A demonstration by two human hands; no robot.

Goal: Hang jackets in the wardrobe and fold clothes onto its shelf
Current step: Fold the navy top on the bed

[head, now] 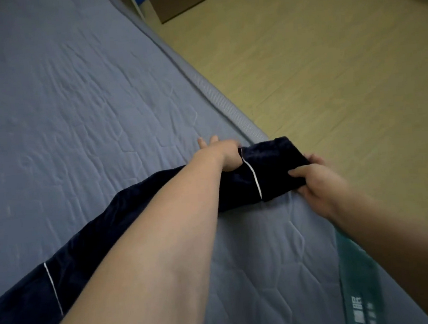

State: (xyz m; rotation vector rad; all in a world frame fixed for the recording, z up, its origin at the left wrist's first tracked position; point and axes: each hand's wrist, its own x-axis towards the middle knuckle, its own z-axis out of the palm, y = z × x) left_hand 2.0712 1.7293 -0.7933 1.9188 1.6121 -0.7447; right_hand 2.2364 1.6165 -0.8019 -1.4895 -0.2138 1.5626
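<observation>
Both forearms were bare all the way down, no sleeves anywhere. The left hand [226, 155] wore no ring or watch, and the right hand [317, 186] was just as plain, ungloved.

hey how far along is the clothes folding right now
Early. Nothing looks finished: no wardrobe or shelf is in view. In hand: a dark navy garment lies stretched across the mattress; the right hand grips its end, the left hand lies on it. Folding and shelving remain.
</observation>
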